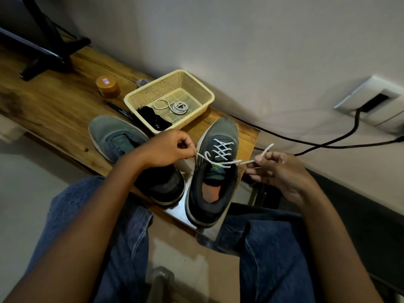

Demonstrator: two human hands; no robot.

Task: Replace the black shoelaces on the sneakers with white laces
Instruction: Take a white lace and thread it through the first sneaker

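Observation:
Two grey sneakers stand on a wooden table. The right sneaker (215, 171) carries a white lace (222, 150) crossed through its eyelets. My left hand (169, 149) pinches one end of that lace at the shoe's left side. My right hand (277, 169) pinches the other end, pulled out to the right. The left sneaker (113, 136) has no lace and lies partly under my left forearm. Behind the shoes, a cream basket (203, 90) holds a coiled white lace (175, 106) and a black lace (154, 120).
An orange-lidded jar (108, 86) and a black pen (119, 110) lie left of the basket. A black stand (50, 47) occupies the table's far left. A black cable (328, 145) runs from a wall socket (371, 101). My knees are under the table's near edge.

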